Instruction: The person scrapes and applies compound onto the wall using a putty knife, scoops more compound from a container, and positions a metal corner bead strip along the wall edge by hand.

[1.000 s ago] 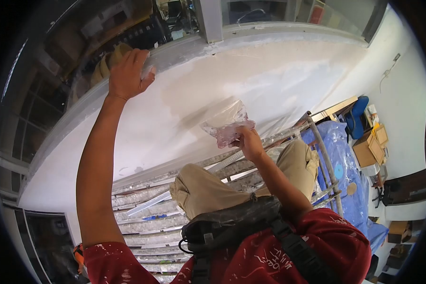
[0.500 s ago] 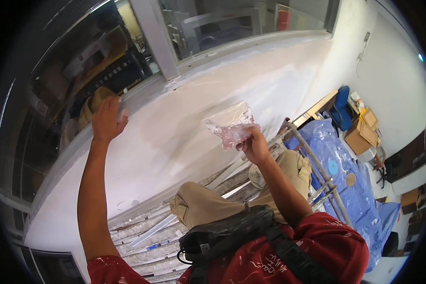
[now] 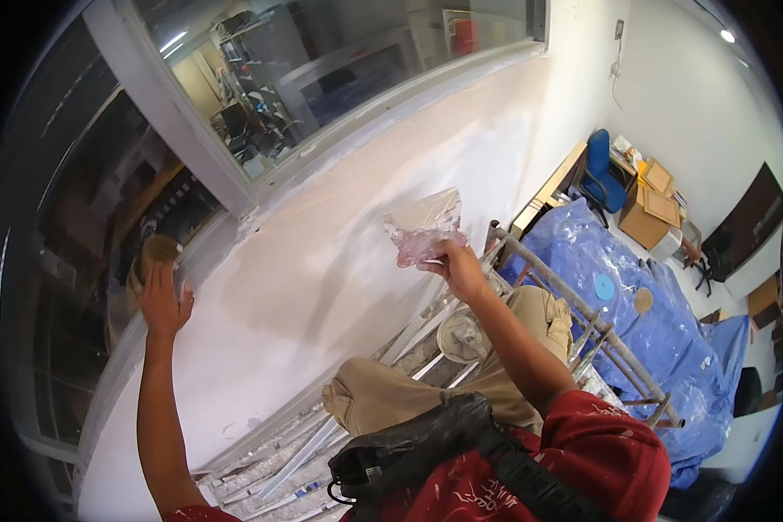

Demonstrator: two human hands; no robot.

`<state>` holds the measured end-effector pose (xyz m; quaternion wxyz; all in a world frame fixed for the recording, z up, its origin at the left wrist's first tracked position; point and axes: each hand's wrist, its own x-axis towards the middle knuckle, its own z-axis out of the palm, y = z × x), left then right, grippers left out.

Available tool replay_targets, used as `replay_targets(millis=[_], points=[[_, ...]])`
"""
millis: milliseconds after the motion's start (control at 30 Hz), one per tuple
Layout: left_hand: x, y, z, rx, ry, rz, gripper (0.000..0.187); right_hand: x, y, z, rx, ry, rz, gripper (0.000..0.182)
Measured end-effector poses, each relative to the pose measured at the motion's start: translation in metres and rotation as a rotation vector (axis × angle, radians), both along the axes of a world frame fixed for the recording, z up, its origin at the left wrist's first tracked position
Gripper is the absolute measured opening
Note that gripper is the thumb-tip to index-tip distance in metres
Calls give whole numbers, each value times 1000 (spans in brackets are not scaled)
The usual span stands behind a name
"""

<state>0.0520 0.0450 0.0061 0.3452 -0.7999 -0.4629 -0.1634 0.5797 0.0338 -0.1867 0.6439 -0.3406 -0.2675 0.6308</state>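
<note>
My right hand [image 3: 463,271] is closed around the pinkish, plaster-smeared grip of a putty spreader [image 3: 426,219]. Its wide, pale blade points up and away from me in front of the wall [image 3: 331,261], which has beige and white patches of filler. On the left, my left hand [image 3: 164,300] is raised with fingers stretched out, right at the window edge beside the dark glass [image 3: 87,226]. A round bucket [image 3: 463,337] with whitish residue stands by my knee, partly behind my right forearm.
Plaster-stained planks [image 3: 278,470] lie beneath me. A metal scaffold rail [image 3: 574,300] runs along my right, with a blue tarp [image 3: 661,348] beyond it. Farther off are a blue chair [image 3: 602,174] and cardboard boxes [image 3: 651,216]. A window sill [image 3: 391,109] borders the wall above.
My view has turned to the right, so the window post appears farther left and more of the bucket shows. My right hand still grips the spreader; my left stays at the window edge.
</note>
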Motion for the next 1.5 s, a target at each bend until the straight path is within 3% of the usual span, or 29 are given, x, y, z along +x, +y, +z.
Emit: replay_targets(millis=[67,167,300,400,467,600,800,900,1033,1067,1167,1200,1333,1367,1433,1500], points=[[1,-1,1,-47,-26,3,46,12,3,7,39,-61,-82,30],[2,-3,0,-82,-73,20,44,26,25,-11,163,-386,-254,36],[5,0,4,-49,-54,-20,43,44,52,-14,276,-1084,-524,47],[9,-6,7,-63,-58,-14,43,51,65,2,403,-1291,-606,54],[4,-1,3,1,-21,-99,43,60,87,-3,411,-1337,-705,58],[-4,2,0,-71,-71,-32,42,77,116,-15,363,-1396,-839,66],[-3,-1,-2,-39,-52,-19,43,51,127,-22,388,-1404,-808,77],[3,2,1,38,-14,-71,43,28,143,-11,399,-1386,-928,72],[-3,-2,-1,-74,-98,-19,44,-28,170,2,405,-1331,-919,76],[-4,-2,-2,-81,-105,-15,44,-40,175,4,385,-1489,-839,74],[-12,0,-7,0,-30,-43,43,-41,185,7,466,-1650,-921,71],[-13,0,-9,-8,-41,-52,43,-38,180,8,431,-1733,-796,62],[-4,2,-6,-31,-73,-77,40,-53,148,-25,419,-2236,-660,53],[-3,-1,-3,-29,-74,-66,39,-60,144,-52,486,-2171,-646,59],[-1,0,-1,-29,-88,-54,38,-76,128,-73,349,-2126,-382,54],[2,-3,-4,-44,-87,-27,37,-81,101,-107,432,-2009,-221,49]])
